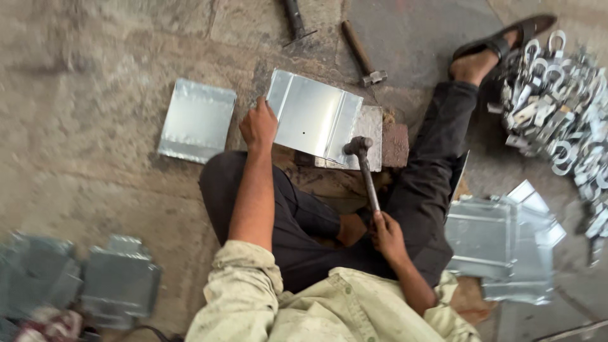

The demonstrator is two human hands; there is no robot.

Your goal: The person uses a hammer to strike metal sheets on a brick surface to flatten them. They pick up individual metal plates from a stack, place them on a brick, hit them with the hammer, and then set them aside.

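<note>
Left hand (258, 125) pressing on the folded metal sheet (313, 116) lying on a flat block (373, 126) on the floor, right hand (387, 235) clamped around a hammer (365, 166), head touching the sheet's edge

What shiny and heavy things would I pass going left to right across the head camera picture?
Flat metal sheet → left hand → folded metal sheet → hammer → stack of sheets → pile of metal clips.

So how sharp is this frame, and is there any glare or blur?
Head view: the centre is fairly sharp, the folded metal sheet under the left hand gleaming softly; the hammer in the right hand reads clearly; sheet stacks at the lower corners are motion-blurred.
</note>
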